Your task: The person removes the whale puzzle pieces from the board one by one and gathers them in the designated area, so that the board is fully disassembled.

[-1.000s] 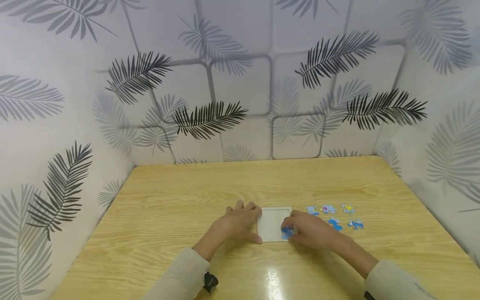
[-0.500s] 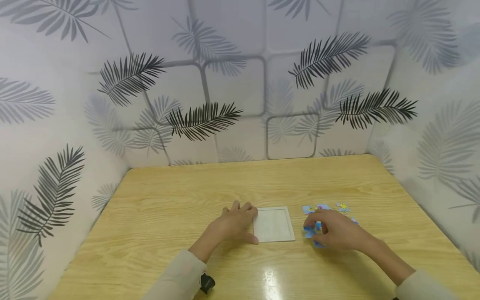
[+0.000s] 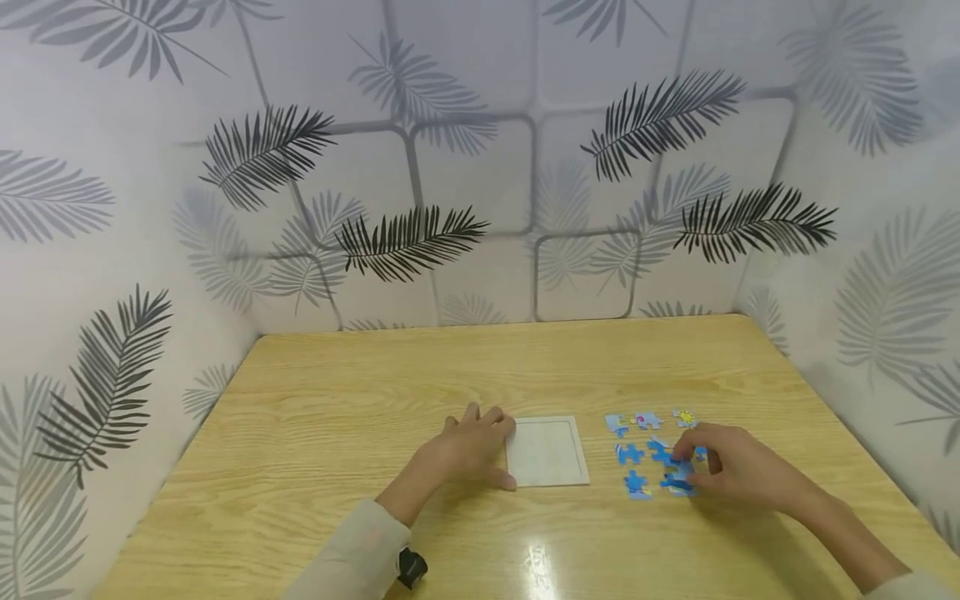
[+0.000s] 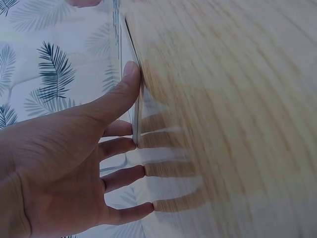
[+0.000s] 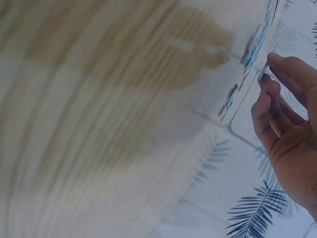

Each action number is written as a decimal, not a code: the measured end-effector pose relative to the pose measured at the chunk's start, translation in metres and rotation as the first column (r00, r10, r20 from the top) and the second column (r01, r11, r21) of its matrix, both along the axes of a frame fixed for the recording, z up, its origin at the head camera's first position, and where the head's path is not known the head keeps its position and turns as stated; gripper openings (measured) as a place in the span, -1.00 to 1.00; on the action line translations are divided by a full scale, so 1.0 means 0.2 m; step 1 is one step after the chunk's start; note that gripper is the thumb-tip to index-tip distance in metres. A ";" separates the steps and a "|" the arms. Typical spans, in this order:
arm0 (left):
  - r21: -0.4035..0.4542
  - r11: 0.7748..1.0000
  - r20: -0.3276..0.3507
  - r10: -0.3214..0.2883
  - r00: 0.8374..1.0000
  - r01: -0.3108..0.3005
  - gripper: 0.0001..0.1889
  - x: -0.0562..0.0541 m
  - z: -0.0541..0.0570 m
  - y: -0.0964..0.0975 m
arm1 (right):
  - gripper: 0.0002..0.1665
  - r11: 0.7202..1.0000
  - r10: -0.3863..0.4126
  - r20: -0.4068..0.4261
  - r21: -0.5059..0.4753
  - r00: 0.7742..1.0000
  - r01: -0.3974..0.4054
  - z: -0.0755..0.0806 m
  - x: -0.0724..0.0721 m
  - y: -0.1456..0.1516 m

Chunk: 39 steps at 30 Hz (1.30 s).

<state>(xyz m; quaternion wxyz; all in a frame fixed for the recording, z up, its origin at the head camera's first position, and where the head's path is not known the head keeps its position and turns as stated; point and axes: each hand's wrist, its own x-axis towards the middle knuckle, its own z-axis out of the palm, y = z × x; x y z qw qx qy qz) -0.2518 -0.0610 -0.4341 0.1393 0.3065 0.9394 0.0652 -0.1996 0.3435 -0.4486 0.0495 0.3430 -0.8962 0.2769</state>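
Note:
The white puzzle tray [image 3: 547,452], a shallow square with a raised border, lies flat with nothing in it. My left hand [image 3: 474,448] rests at its left side, fingers spread. In the left wrist view the thumb [image 4: 131,72] touches the tray's edge [image 4: 130,49], while other fingertips meet the table. To the right, my right hand [image 3: 738,467] hovers over blue jigsaw pieces [image 3: 630,454]. Seen from the right wrist, its thumb and fingers pinch a thin jigsaw piece [image 5: 264,69], above the table. That piece's picture side is mostly hidden.
Several loose pieces lie in rough rows right of the tray, including a yellow-sun piece [image 3: 684,417] and a pink-marked piece [image 3: 648,421]. The wooden table [image 3: 375,375] meets leaf-patterned walls [image 3: 465,283] at the back and sides.
My right hand has carried a blue piece from the tray's right side rightward, over the loose pieces. The tray now shows bare. My left hand has stayed at the tray's left side.

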 end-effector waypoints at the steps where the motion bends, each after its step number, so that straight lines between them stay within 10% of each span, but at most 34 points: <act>1: -0.003 1.000 -0.002 -0.003 1.000 0.003 -0.23 0.00 0.00 0.00 | -0.60 1.000 -0.012 -0.003 0.004 1.000 0.012 0.00 0.00 0.02; 30: 0.021 0.999 -0.013 -0.025 1.000 0.026 -0.22 0.00 0.00 -0.05 | -0.55 0.999 0.040 -0.035 0.005 0.999 -0.040 -0.08 0.02 0.21; 39: 0.154 0.988 -0.052 -0.005 0.999 0.013 -0.13 -0.05 -0.02 -0.15 | -0.74 0.988 -0.156 -0.109 -0.025 0.982 0.154 0.08 0.02 0.17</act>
